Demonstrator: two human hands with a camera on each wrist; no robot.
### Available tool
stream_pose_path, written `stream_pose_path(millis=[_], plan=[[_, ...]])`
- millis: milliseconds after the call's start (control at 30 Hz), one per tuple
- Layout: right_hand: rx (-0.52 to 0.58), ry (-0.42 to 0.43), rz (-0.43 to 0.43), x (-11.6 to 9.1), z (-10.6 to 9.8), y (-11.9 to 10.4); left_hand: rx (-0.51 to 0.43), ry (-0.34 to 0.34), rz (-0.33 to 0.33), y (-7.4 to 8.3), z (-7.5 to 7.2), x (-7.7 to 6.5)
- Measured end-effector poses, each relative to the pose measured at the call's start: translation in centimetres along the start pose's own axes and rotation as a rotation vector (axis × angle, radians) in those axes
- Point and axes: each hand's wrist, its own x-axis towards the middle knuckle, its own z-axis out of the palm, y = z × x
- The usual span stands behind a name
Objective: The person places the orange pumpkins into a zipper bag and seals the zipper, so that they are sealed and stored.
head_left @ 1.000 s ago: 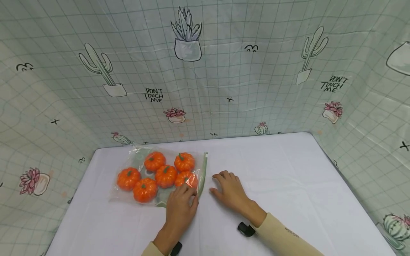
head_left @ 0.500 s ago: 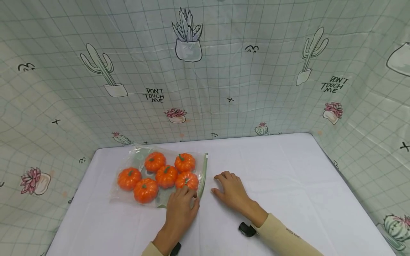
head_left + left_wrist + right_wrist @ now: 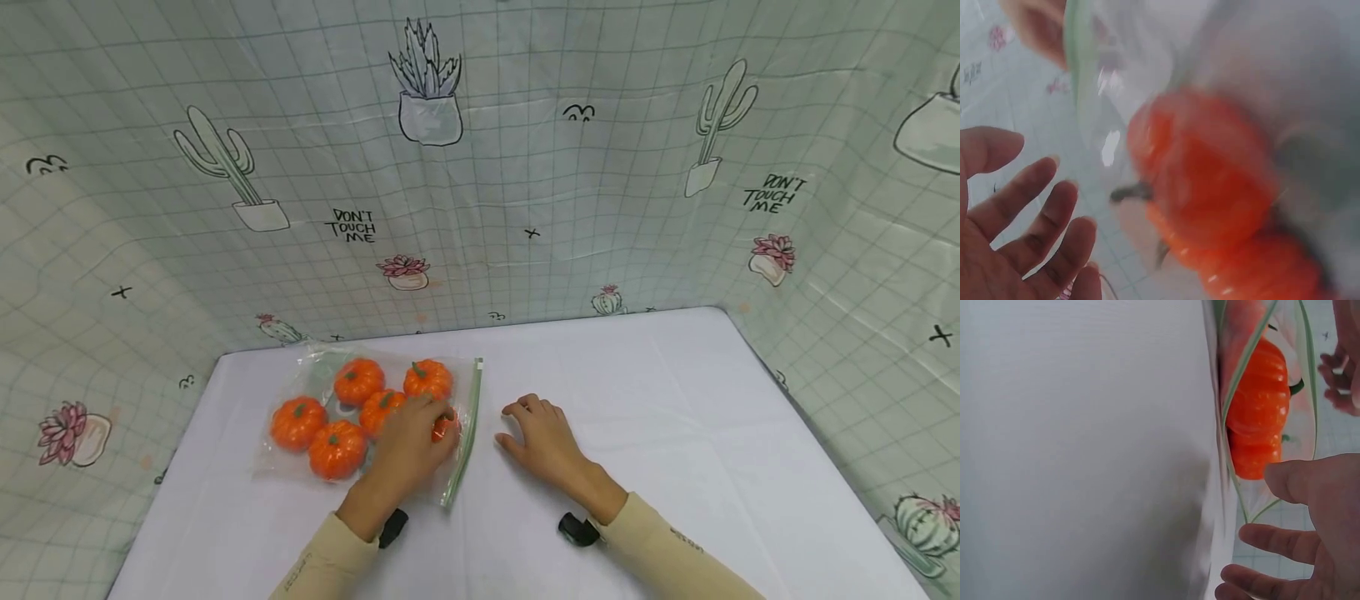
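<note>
A clear zip bag (image 3: 281,467) with a green strip along its right edge lies on the left of the table, holding several small orange pumpkins (image 3: 339,450) with green stems. My left hand (image 3: 412,442) hovers over the bag's right part, partly hiding a pumpkin there. In the left wrist view its fingers (image 3: 1041,240) are spread and loosely bent, apart from the bag and gripping nothing. To the right of the green strip, my right hand (image 3: 551,437) is low over the table with relaxed fingers, holding nothing. The right wrist view shows the bag's mouth (image 3: 1315,412) gaping.
A white cloth covers the table (image 3: 637,400). Behind it and at both sides hangs a pale grid-patterned curtain (image 3: 495,183) printed with cacti. Black wrist devices (image 3: 577,530) sit under both wrists, at the beige sleeves.
My left hand has moved forward from the bag's near right corner to above its right-side pumpkins, uncovering the lower end of the green strip. The right hand stays nearly where it was.
</note>
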Motion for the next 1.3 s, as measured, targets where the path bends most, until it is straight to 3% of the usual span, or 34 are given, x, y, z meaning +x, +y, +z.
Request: stream_pose_path(millis=[133,267,500,767,933,1067,1300], plan=[[-0.005,0.005,-0.002,0.5,-0.1,0.1,0.041,-0.040,0.010,-0.5,-0.6,2.8],[-0.006,-0.002,0.006,1.1,-0.1,0.1,0.076,-0.123,0.012,-1.0,-1.0,5.4],[-0.039,-0.003,0.023,2.0,-0.1,0.3,0.125,-0.252,0.038,-1.9,-1.0,8.5],[-0.057,-0.009,0.036,3.0,0.1,0.8,0.177,-0.276,0.112,-2.4,0.2,10.8],[-0.070,-0.007,0.037,3.5,0.1,0.9,0.223,-0.338,0.152,-3.0,0.8,12.0],[-0.077,-0.020,0.048,4.0,0.1,0.9,0.263,-0.397,0.169,-3.3,1.3,12.6],[-0.096,-0.042,0.069,4.8,0.3,1.0,0.297,-0.442,0.189,-3.3,2.1,13.0]])
